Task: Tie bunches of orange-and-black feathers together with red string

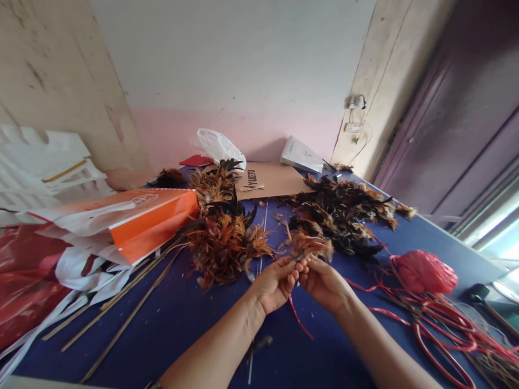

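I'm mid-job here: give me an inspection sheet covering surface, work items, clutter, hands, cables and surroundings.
Surface: blue table, with loose feather bits.
Work items: small feather bunch; left feather pile; right feather pile.
Clutter: orange-and-white bag, thin sticks, pink plastic bundle, cardboard sheet, white box.
Hands: left hand and right hand pinch the small feather bunch's base; red strip beneath.
Cables: wiring at the wall socket.
Surroundings: white-and-pink wall, purple door.

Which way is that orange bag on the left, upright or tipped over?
Tipped over: the orange bag lies on its side, its printed face turned upward and a plain orange panel showing below it.
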`<state>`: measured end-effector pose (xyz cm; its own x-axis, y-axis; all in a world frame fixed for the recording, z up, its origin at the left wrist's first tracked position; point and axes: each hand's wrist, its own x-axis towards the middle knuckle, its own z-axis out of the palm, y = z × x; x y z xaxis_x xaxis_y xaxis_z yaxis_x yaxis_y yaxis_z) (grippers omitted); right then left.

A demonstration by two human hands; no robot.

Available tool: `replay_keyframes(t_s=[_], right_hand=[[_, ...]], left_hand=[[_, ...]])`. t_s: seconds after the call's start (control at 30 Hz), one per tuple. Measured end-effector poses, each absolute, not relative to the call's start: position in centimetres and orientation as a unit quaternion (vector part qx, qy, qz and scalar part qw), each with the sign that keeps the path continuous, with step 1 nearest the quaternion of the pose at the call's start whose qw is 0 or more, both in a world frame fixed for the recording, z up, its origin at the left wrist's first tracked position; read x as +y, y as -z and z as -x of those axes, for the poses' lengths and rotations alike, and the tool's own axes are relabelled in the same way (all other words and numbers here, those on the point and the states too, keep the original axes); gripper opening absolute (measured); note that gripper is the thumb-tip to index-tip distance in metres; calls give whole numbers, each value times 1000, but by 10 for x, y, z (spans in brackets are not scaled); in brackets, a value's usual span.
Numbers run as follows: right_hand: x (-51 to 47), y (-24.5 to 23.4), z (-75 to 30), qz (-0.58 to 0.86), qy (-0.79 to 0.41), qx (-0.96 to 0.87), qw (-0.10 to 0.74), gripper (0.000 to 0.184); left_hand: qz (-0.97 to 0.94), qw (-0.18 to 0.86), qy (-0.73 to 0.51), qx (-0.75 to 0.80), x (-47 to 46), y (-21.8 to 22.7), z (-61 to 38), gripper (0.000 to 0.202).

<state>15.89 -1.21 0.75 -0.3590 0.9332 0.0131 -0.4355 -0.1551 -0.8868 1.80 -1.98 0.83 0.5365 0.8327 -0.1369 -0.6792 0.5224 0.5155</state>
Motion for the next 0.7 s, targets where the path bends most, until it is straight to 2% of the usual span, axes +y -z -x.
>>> replay_keyframes(t_s=[0.07,0.2,0.37,0.5,0.7], right_hand=[[-11,-5,-157,287,-743,-325,510,6],[-11,-6,-156,282,-764,-252,524,14],[-15,-10,-153,357,-617,-411,569,15],[-16,-9,-151,398,-500,-553,535,13],[-12,-5,-153,423,-459,-606,492,13]], left_hand=[[-173,845,-469,193,-17,-6,-19,10],[-152,809,-513,245,-14,-6,-20,9],[-206,750,-534,331,-15,-5,-23,6],[-284,672,-554,402,-16,-4,-26,14],[-336,630,-551,433,-20,-6,-29,18]])
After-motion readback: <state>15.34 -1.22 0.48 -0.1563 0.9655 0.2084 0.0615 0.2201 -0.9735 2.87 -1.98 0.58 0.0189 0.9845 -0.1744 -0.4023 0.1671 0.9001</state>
